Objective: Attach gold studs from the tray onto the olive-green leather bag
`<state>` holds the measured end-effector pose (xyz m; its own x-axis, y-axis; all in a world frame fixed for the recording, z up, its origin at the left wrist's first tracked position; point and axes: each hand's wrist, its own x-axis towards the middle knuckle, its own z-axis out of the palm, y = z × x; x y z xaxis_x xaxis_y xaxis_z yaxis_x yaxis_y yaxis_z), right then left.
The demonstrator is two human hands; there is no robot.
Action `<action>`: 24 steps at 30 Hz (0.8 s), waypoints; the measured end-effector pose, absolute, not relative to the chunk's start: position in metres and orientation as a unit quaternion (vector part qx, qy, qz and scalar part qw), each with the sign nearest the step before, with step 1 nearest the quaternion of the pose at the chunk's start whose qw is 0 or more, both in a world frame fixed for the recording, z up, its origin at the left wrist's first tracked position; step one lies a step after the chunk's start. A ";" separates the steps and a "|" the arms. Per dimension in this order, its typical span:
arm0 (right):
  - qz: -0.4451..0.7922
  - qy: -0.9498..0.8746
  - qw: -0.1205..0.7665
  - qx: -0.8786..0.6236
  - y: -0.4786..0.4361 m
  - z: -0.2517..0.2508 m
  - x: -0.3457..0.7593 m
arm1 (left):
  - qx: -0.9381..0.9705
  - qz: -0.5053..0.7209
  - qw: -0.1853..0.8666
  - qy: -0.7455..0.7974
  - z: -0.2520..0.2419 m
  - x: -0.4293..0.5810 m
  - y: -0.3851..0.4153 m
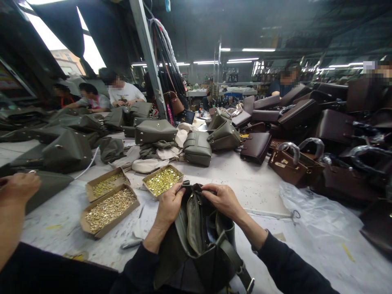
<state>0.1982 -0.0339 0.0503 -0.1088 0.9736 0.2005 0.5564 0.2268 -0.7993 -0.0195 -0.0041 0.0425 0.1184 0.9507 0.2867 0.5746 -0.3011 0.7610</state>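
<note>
Hands, left hand (pixel 169 203) and right hand (pixel 224 198), grip olive bag (pixel 199 237) rim between them.

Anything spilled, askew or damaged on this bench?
Small loose bits lie scattered on the white table, outside the cardboard boxes of gold fittings. The olive handbag gripped by the left hand and right hand shows no visible damage.

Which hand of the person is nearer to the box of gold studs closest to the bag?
Left. The left hand grips the olive bag rim just below the box of gold studs; the right hand holds the opposite rim, farther right.
</note>
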 end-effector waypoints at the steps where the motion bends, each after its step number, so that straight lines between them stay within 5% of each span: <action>1: 0.255 -0.696 0.356 -0.569 -0.035 0.052 0.198 | 0.707 0.387 0.241 0.541 0.043 -0.019 -0.004; 4: 0.251 -0.688 0.356 -0.581 -0.037 0.054 0.196 | 0.706 0.384 0.238 0.546 0.045 -0.019 -0.006; 10: 0.519 -0.573 0.475 -0.421 -0.025 0.054 0.192 | 0.717 0.445 0.218 0.490 0.053 -0.018 -0.020; 17: 0.588 -0.524 0.480 -0.387 -0.021 0.058 0.190 | 0.665 0.492 0.351 0.438 0.069 -0.014 -0.033; 24: 0.582 -0.560 0.461 -0.367 -0.023 0.062 0.184 | 0.706 0.457 0.322 0.435 0.066 -0.009 -0.026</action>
